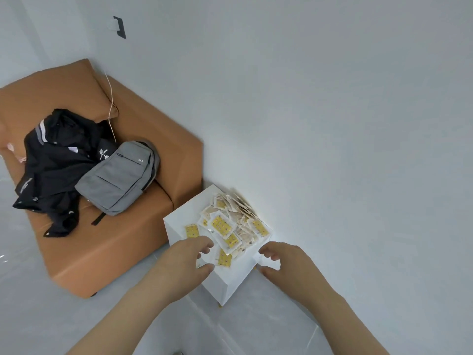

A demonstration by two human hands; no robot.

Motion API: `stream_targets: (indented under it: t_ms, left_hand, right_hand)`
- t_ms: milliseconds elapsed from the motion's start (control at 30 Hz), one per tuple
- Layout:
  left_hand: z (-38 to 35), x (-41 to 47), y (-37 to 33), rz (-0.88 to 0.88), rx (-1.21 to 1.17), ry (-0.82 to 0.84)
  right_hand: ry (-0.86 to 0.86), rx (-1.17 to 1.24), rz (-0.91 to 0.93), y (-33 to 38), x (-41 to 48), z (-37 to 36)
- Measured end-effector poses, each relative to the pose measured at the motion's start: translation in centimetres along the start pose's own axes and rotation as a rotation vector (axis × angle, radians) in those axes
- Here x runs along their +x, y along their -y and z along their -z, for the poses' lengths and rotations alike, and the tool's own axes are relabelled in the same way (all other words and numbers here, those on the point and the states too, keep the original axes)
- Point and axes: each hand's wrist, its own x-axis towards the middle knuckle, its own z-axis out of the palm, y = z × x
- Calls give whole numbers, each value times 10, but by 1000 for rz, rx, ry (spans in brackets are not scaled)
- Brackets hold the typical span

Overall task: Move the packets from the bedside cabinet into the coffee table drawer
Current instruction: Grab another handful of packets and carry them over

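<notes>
A white bedside cabinet (235,275) stands against the wall beside a sofa. On its top lies a loose pile of several clear and beige packets (230,224) with yellow cards inside; one packet (191,231) lies apart at the left, another (224,259) near the front. My left hand (190,260) hovers over the cabinet's front left, fingers and thumb spread and curved, holding nothing. My right hand (284,260) is at the cabinet's right front edge, fingers loosely curved, also holding nothing. No coffee table is in view.
An orange sofa (122,242) sits left of the cabinet, carrying a black jacket (53,170) and a grey backpack (120,175). A white wall (332,124) runs behind the cabinet. Pale tiled floor (256,329) surrounds it.
</notes>
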Motion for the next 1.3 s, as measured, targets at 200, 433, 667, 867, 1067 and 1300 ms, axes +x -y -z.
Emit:
stream_targets:
  t_ms: [200,433,667,867,1067,1300]
  left_hand:
    - [40,85,38,-34,30,80]
    - [46,172,66,4,7,159]
    - [31,252,87,111,7,203]
    - [13,303,114,171,20,240]
    - [-10,350,155,251,6,296]
    - [-47,399,204,322,41,366]
  right_hand:
    - [-17,53,-103,17,73,-10]
    - [13,127,-220,-6,150,-13]
    - [101,147,-256,-40,226,-14]
    - [180,131,-303,-61,275,-24]
    - [216,133,-389,-72,310,-55]
    - [228,170,-504,-82,336,-110]
